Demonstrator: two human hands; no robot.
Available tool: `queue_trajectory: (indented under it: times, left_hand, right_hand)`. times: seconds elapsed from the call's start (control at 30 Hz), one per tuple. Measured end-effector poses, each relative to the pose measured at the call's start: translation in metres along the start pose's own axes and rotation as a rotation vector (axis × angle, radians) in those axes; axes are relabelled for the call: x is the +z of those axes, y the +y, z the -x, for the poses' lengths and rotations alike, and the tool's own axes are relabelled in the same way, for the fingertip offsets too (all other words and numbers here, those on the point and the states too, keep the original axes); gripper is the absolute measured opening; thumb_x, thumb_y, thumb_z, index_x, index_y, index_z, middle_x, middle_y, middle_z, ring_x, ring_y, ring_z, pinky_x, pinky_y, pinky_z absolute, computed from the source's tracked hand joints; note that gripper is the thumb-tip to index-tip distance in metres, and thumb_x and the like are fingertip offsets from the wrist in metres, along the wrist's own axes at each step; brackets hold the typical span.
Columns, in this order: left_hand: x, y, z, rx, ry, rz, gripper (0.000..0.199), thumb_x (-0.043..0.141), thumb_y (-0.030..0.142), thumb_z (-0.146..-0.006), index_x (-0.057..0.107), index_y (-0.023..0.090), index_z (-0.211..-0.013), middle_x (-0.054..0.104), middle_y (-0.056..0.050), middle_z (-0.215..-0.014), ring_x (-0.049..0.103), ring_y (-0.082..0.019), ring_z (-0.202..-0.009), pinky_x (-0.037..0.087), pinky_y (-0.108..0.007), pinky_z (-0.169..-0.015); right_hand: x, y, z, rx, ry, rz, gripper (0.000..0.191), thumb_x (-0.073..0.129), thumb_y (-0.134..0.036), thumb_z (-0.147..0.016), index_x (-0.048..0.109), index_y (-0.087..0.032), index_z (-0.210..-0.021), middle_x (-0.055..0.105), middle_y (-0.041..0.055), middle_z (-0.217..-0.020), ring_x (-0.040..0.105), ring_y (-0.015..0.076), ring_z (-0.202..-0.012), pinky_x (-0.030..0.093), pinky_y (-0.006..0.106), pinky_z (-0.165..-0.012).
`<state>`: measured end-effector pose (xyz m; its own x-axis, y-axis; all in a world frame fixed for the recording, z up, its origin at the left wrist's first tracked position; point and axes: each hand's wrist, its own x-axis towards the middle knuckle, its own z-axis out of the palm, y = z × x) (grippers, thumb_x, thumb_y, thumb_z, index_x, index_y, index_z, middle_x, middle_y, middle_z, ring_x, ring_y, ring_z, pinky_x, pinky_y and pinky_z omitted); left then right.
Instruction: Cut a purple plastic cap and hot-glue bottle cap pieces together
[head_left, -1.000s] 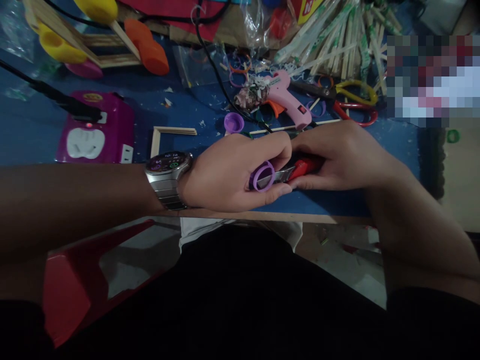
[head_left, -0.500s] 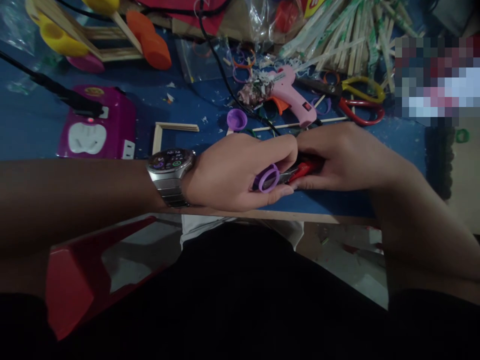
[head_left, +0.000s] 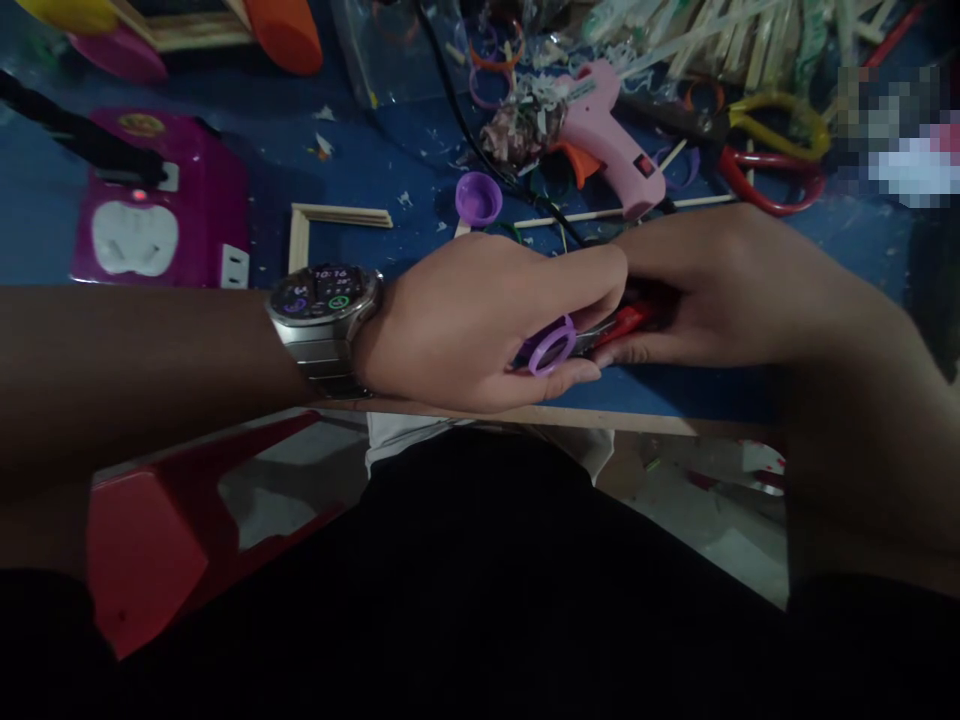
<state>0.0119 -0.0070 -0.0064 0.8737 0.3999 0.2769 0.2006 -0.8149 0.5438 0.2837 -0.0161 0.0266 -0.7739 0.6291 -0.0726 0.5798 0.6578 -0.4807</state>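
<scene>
My left hand [head_left: 480, 325], with a watch on its wrist, is closed around a purple plastic ring [head_left: 572, 336] that pokes out between thumb and fingers. My right hand [head_left: 712, 290] grips a red-handled metal tool [head_left: 628, 320]. The tool's metal part reaches to the ring; fingers cover most of it, so its exact kind is unclear. Both hands meet near the table's front edge. Just beyond them lie a purple bottle cap [head_left: 478, 198], a pink glue gun [head_left: 615, 140] and a thin wooden stick [head_left: 701, 201].
A purple power outlet box [head_left: 202, 220] with a black plug stands at left, near a small wooden stick frame [head_left: 298, 235]. Scissors with yellow and red handles [head_left: 780, 125] lie at right. A black cable [head_left: 457, 110] crosses the blue table [head_left: 262, 130]. A red stool [head_left: 142, 560] is below.
The view has dipped and drawn closer, so the table items appear higher and larger. Both hands keep their hold on the ring and the red-handled tool, with little visible movement.
</scene>
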Motion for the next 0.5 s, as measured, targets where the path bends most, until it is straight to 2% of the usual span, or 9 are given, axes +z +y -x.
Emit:
queue_trajectory:
  times: [0.23, 0.37, 0.5]
  left_hand:
    - [-0.0017, 0.0049, -0.0004, -0.054, 0.003, 0.000, 0.030, 0.063, 0.051, -0.105, 0.061, 0.024, -0.117, 0.067, 0.000, -0.078, 0.063, -0.018, -0.060, 0.034, -0.034, -0.062]
    - [-0.0004, 0.0047, 0.0000, -0.063, 0.010, 0.028, 0.029, 0.061, 0.053, -0.104, 0.059, 0.026, -0.116, 0.067, 0.001, -0.080, 0.060, -0.017, -0.058, 0.033, -0.034, -0.060]
    - [0.0009, 0.0029, 0.0006, -0.062, 0.020, 0.040, 0.028, 0.062, 0.054, -0.104, 0.057, 0.028, -0.113, 0.066, 0.001, -0.078, 0.057, -0.018, -0.056, 0.032, -0.035, -0.058]
  right_hand:
    - [-0.0001, 0.0007, 0.0006, 0.007, 0.010, -0.007, 0.052, 0.068, -0.076, -0.102, 0.078, -0.029, -0.123, 0.084, 0.0096, -0.111, 0.076, 0.0303, -0.093, 0.045, 0.042, -0.078]
    - [0.0008, 0.0014, 0.0004, -0.001, 0.015, -0.025, 0.051, 0.075, -0.071, -0.100, 0.079, -0.026, -0.122, 0.084, 0.0110, -0.111, 0.077, 0.0306, -0.093, 0.045, 0.041, -0.079]
    - [0.0020, 0.0020, 0.0006, 0.004, 0.023, 0.004, 0.050, 0.072, -0.071, -0.101, 0.080, -0.028, -0.124, 0.084, 0.0090, -0.110, 0.078, 0.0317, -0.097, 0.048, 0.041, -0.079]
